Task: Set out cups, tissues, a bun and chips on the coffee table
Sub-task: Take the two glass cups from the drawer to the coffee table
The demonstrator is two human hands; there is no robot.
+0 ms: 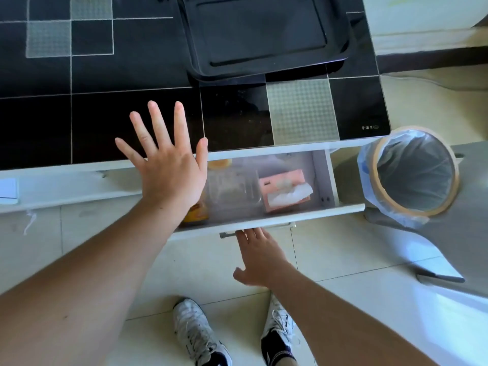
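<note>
Right now my right hand (pixel 257 256) sits at the handle (pixel 257 229) of the drawer (pixel 264 220), fingers tucked up under the bar, though I cannot tell from this angle whether that grip is truly closed round it. The drawer stands pulled out from under the worktop (pixel 132 114), presumably so I can reach the supplies. Just beyond the grip, inside, lies the pink tissue pack (pixel 285 191) with a sheet poking from its slot; beside it, toward my other arm, are clear plastic cups (pixel 232 188), lying down as far as I can judge. Something round and orange (pixel 220 163) sits at the back edge (possibly the bun, too blurred to say), and another orange wrapper (pixel 196 213) shows under my left wrist. My left hand (pixel 169 165) hovers over the drawer's far side, fingers spread and holding nothing, likely poised to reach in. A lined bin (pixel 412 175) stands outward of the grip, and a black tray (pixel 264 35) rests on the worktop beyond. Nothing is set out yet.
</note>
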